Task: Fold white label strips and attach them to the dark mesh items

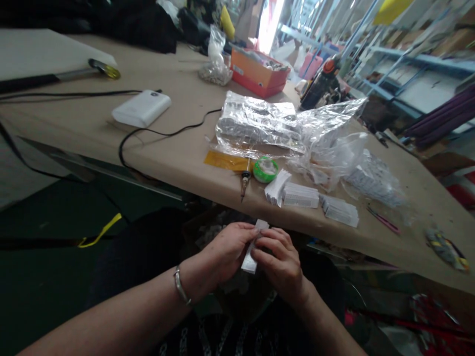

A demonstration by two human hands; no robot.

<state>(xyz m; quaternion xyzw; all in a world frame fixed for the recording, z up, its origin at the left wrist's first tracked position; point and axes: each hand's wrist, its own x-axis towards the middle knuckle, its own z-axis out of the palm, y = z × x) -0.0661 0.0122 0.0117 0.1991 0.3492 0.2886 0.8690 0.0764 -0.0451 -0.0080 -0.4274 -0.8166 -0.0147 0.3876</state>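
Note:
Below the table's front edge, my left hand (230, 247) and my right hand (279, 254) both grip a narrow white strip (249, 262), which slants between them. The fingers of each are closed on it. On the table edge above lie a fanned white stack (277, 187), a neat white stack (301, 196) and another white stack (340, 211). Left of these are a round green container (265, 169) with whitish contents, a soldering iron (245, 181) with its tip toward me and an amber sheet (225, 161).
Clear plastic bags (260, 123) lie behind the stacks. Farther back is an orange-red box (258, 73). A white power bank (142, 109) with a black cable and a hammer (74, 74) are at left. Pink tweezers (384, 220) lie at right.

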